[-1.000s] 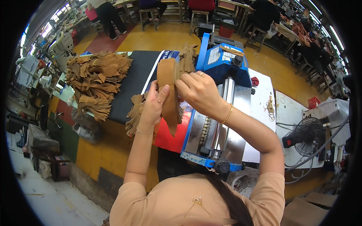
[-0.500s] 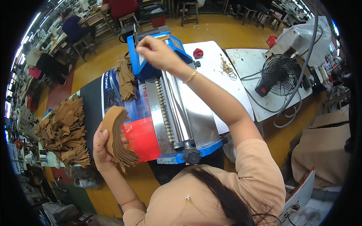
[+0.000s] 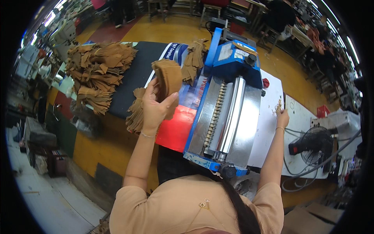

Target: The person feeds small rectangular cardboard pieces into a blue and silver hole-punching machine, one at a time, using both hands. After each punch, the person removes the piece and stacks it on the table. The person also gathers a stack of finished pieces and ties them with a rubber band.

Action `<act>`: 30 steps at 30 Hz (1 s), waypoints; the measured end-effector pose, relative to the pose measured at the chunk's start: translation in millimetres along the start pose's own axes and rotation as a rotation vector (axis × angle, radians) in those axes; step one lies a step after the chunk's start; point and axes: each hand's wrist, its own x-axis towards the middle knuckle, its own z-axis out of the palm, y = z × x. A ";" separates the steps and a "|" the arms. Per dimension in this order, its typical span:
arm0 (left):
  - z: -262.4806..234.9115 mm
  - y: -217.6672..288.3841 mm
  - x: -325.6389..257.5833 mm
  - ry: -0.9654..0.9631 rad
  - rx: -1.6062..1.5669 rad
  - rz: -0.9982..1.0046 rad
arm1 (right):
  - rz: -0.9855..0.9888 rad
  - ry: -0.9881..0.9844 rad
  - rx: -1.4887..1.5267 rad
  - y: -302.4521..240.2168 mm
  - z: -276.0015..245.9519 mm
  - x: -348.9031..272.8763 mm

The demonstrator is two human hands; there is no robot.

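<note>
My left hand (image 3: 154,107) is closed around a thick stack of brown leather strips (image 3: 169,76), raised above the red part of a printed sheet (image 3: 177,128). More fanned brown strips (image 3: 136,109) show behind my left wrist; I cannot tell whether they belong to that stack. At the right, my right hand (image 3: 283,118) reaches to the white tabletop (image 3: 269,91), its fingers pinched at a small heap of tan rubber bands (image 3: 279,105). How many bands they hold is too small to see. Between my arms stands a blue roller machine (image 3: 237,64) with a shiny metal roller (image 3: 231,117).
A large heap of brown strips (image 3: 97,70) covers the table's left end, beside a black mat (image 3: 144,58). Another bundle (image 3: 194,60) lies against the machine. A black fan (image 3: 313,144) with trailing grey cables stands at the right. People sit at benches beyond.
My right hand has come from above the machine's blue housing down to the rubber bands at the right. My left hand has lifted and turned the stack. The whole view has swung.
</note>
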 end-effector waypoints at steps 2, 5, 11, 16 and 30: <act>5.6 -3.6 -3.6 0.050 0.138 0.144 | 0.017 -0.031 0.025 10.7 10.5 0.5; 6.7 -6.7 -6.2 0.108 0.389 0.227 | -0.027 -0.053 -0.074 7.8 10.6 4.2; 13.3 -10.3 -4.3 0.145 0.410 0.210 | -0.425 0.381 0.426 -103.8 -70.6 -16.4; 28.0 -0.5 2.3 0.167 0.415 0.164 | -0.905 -0.270 0.874 -224.5 -187.2 -135.2; 24.4 14.8 14.2 0.208 0.339 0.130 | -1.321 -0.434 0.646 -326.8 -204.3 -223.7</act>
